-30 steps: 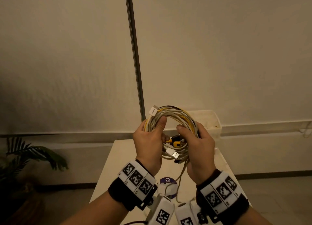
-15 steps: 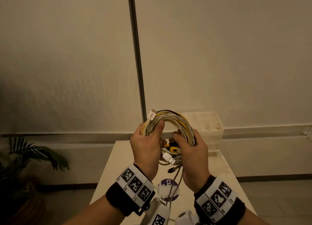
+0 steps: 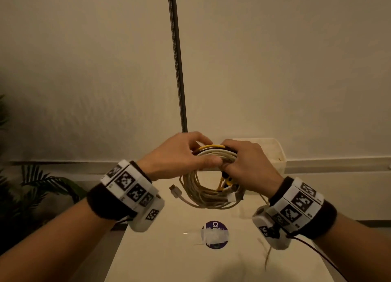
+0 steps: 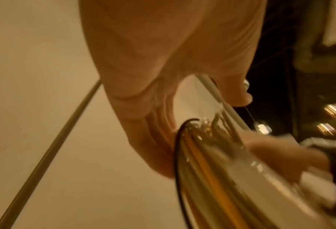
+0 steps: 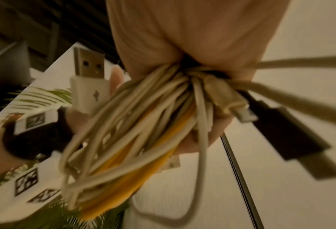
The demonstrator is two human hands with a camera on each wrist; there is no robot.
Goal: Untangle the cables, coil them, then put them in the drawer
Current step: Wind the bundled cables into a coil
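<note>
Both hands hold one coil of cables [image 3: 208,188] in the air above the far end of the pale worktop [image 3: 169,256], in front of the white bin [image 3: 277,152] that stands at the worktop's far edge.

The right hand [image 3: 247,167] has a closed grip on the coil's right side: the right wrist view shows its fingers wrapped tight round the bunched white and yellow strands, with a white USB plug [image 5: 88,83], a small silver-tipped plug [image 5: 241,111] and a black plug [image 5: 292,136] sticking out of the fist.

The left hand [image 3: 179,154] sits on the coil's top left, fingers bent over the upper strands and thumb [image 3: 208,160] laid along the near side, so its grip pinches the top of the loop. The left wrist view is blurred; it shows fingers against the strands but not how firmly they press.

The rest of the loop hangs below both hands, toward the worktop, with a loose white plug [image 3: 175,191] sticking out on the coil's left. A purple round sticker [image 3: 215,234] lies on the worktop nearer the person than the coil. A metal pole [image 3: 176,59] rises behind the coil against the wall.
</note>
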